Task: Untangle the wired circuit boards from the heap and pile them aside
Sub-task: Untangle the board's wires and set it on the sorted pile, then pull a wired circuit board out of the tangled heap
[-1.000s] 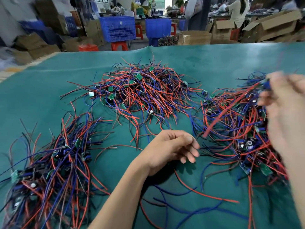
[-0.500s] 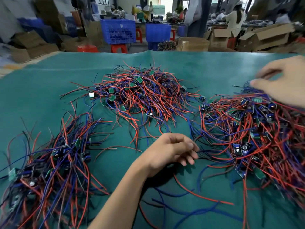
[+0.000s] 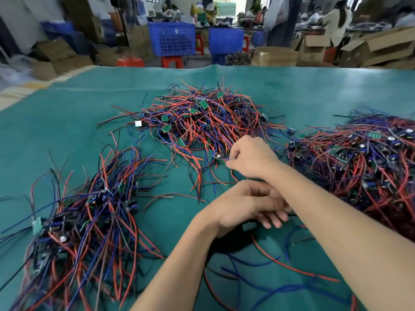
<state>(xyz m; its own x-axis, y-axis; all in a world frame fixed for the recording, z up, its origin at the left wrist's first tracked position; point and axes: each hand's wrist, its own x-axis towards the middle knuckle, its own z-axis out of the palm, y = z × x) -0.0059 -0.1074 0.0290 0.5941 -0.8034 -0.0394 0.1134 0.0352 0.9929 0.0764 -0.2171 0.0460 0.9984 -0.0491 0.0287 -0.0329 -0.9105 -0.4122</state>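
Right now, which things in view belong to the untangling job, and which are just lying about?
Belongs to the job:
- middle heap of wired boards
- right heap
- left pile
- right hand, fingers pinching wires at the middle heap's near edge
- left hand, resting on the green table

Just lying about:
- blue crates
- cardboard boxes
- red stools

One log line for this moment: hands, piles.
right hand pinching wires at middle heap | left hand resting on green mat | side pile left

Your single head camera looks forward and down, close over the green table (image 3: 67, 131), wide enough to catch the workshop crates (image 3: 171, 38) far behind.
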